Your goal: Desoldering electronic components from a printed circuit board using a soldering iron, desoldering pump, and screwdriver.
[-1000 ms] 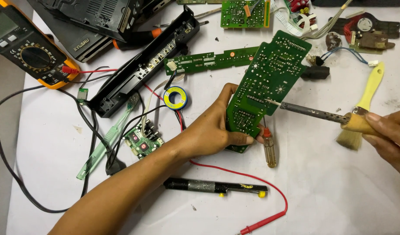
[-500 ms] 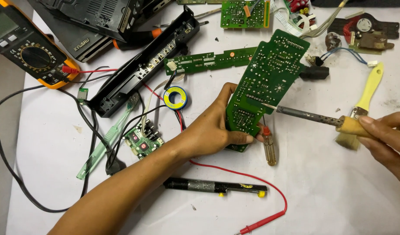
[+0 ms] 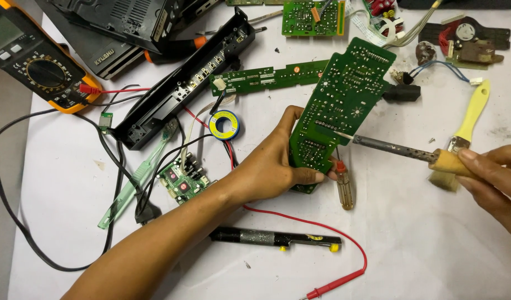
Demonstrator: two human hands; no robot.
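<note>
We held the green circuit board [image 3: 344, 105] tilted above the middle of the worktop [image 3: 422, 250], left hand [image 3: 272, 164] closed around its lower end, thumb on the solder side. Our right hand [image 3: 491, 175], at the right edge, gripped the soldering iron [image 3: 402, 150] by its wooden handle; its tip touched the board. A yellow-handled brush [image 3: 471, 119] lay just behind the iron. A solder reel [image 3: 224, 124] sat left of the board.

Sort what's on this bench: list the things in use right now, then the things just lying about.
In use:
left hand holding the big green circuit board
right hand holding the soldering iron, tip at the board

Lying about:
multimeter
solder reel
yellow brush
small screwdriver
green toothbrush
</note>
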